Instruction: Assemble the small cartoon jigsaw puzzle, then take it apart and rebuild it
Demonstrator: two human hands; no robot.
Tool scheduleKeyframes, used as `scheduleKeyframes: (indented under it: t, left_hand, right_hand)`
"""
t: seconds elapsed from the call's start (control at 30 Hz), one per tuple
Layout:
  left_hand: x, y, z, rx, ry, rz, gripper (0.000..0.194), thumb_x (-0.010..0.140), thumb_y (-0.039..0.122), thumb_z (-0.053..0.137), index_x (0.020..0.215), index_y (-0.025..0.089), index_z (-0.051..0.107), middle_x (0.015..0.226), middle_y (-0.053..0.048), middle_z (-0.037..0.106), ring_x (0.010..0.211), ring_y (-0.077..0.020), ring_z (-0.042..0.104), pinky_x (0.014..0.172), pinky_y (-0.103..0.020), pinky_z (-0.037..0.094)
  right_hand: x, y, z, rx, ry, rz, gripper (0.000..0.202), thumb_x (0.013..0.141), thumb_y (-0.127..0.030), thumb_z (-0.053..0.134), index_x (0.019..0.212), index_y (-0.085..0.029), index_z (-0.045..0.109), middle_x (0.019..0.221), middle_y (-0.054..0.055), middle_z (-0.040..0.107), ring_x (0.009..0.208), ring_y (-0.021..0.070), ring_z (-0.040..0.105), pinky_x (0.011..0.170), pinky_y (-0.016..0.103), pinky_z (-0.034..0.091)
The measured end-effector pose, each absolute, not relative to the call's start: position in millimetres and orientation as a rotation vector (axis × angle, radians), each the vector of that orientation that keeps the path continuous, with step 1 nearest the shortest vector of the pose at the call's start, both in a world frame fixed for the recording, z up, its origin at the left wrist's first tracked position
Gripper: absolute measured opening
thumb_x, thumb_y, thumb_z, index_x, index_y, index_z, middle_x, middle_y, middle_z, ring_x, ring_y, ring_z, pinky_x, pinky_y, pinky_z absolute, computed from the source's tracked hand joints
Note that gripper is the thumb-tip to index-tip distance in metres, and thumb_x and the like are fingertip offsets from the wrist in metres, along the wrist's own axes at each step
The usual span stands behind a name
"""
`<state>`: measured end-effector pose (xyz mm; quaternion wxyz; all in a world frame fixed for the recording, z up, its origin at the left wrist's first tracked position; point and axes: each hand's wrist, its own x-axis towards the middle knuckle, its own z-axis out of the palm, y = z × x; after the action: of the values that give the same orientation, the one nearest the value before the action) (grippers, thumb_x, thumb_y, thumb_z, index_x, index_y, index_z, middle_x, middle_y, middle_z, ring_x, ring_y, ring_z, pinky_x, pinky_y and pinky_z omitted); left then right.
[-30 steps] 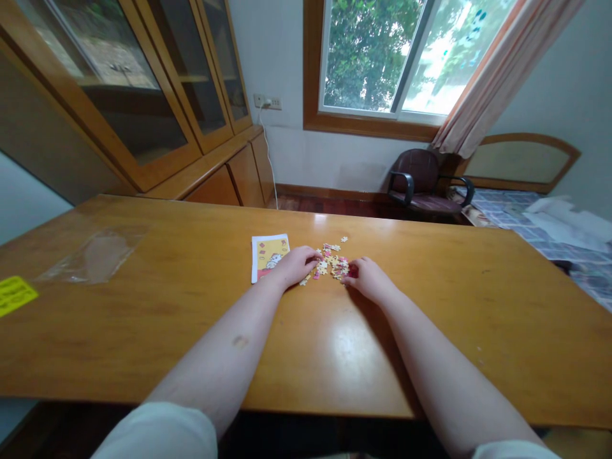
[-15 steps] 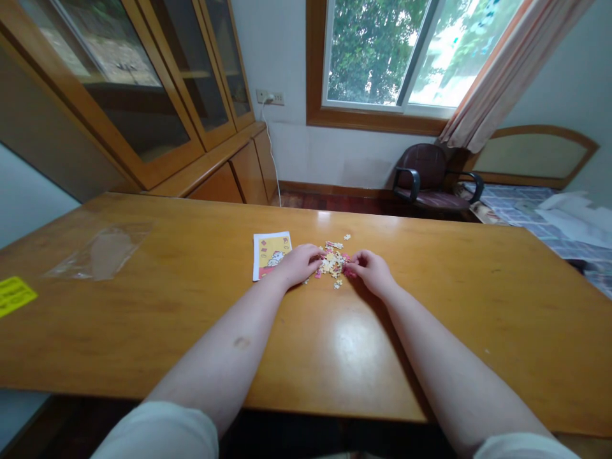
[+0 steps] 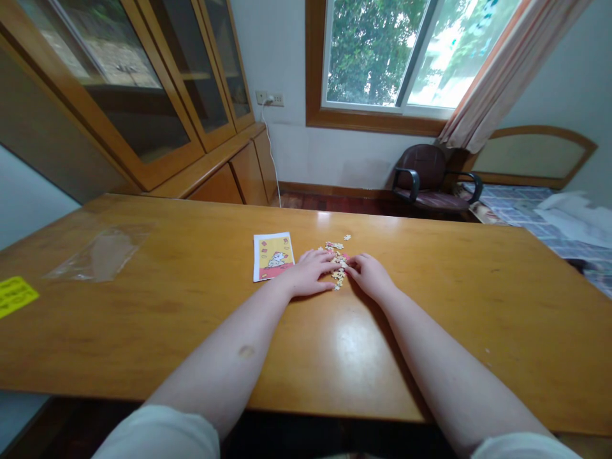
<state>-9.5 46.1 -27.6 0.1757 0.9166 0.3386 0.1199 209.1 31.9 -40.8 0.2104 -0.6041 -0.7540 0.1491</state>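
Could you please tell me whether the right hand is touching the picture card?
Apart: the head view shows the left hand and puzzle pieces between the right hand and the picture card.

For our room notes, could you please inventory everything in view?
desk: one, brown, foreground
puzzle pieces: many, multicoloured, desk centre
picture card: one, mostly yellow, beside pieces
plastic bag: one, clear, desk's left
label: one, yellow, far left
cabinet: one, brown, back left
outlet plates: two, whitish, back wall
cable: one, white, below plates
window: one, brown frame, back wall
curtain: one, pink, beside window
chair: one, maroon, back right
bed: one, blue check, far right
sleeves: two, pale, bottom
left grip, right grip: one each, bare, at pieces
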Motion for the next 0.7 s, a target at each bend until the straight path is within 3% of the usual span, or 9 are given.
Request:
scheduleKeyframes:
  t: [0.13, 0.33, 0.5, 0.6, 0.7]
  left_hand:
    - [-5.6, 45.2, -27.8, 2.624, 0.977, 0.353, 0.039, 0.085, 0.036, 0.063, 0.124, 0.031, 0.06, 0.142, -0.004, 0.05, 0.135, -0.0282, 0.037, 0.112, -0.051, 0.024]
    - [-4.8, 44.0, -19.3, 2.548, 1.002, 0.539, 0.045, 0.088, 0.029, 0.06, 0.132, 0.027, 0.052, 0.133, -0.005, 0.057, 0.122, -0.0233, 0.05, 0.105, -0.04, 0.037]
    - [-5.9, 45.4, -21.3, 2.606, 1.011, 0.399, 0.028, 0.085, 0.028, 0.064, 0.112, 0.027, 0.067, 0.129, -0.004, 0.06, 0.12, -0.0259, 0.051, 0.102, -0.042, 0.038]
    - [-5.5, 47.3, -23.2, 2.603, 1.0, 0.403, 0.019, 0.085, 0.027, 0.063, 0.103, 0.026, 0.069, 0.122, -0.004, 0.063, 0.116, -0.0242, 0.054, 0.101, -0.04, 0.039]
    - [-4.6, 48.6, -22.6, 2.595, 0.974, 0.413, 0.012, 0.085, 0.028, 0.062, 0.094, 0.024, 0.069, 0.115, -0.004, 0.066, 0.111, -0.0223, 0.056, 0.099, -0.037, 0.041]
  right_hand:
    - [204.9, 30.9, -39.5, -1.694, -2.081, 0.33, 0.021, 0.092, -0.029, 0.052, 0.084, -0.018, 0.068, 0.086, 0.007, 0.066, 0.082, 0.018, 0.06, 0.077, 0.028, 0.044]
    - [203.4, 27.9, -40.4, -1.532, -2.036, 0.418, 0.015, 0.089, -0.026, 0.056, 0.096, -0.021, 0.069, 0.09, 0.004, 0.07, 0.081, 0.0165, 0.062, 0.077, 0.026, 0.046]
    - [208.0, 27.2, -36.4, -1.66, -2.045, 0.225, 0.018, 0.088, -0.029, 0.057, 0.094, -0.02, 0.072, 0.095, 0.008, 0.067, 0.086, 0.0187, 0.061, 0.081, 0.029, 0.045]
    - [206.2, 25.2, -33.6, -1.628, -2.204, 0.199, 0.019, 0.085, -0.035, 0.062, 0.088, -0.02, 0.073, 0.094, 0.008, 0.066, 0.089, 0.0203, 0.06, 0.084, 0.03, 0.043]
    - [202.4, 24.8, -35.8, -1.56, -2.264, 0.274, 0.014, 0.084, -0.031, 0.064, 0.086, -0.02, 0.072, 0.091, 0.007, 0.066, 0.088, 0.0191, 0.059, 0.083, 0.029, 0.043]
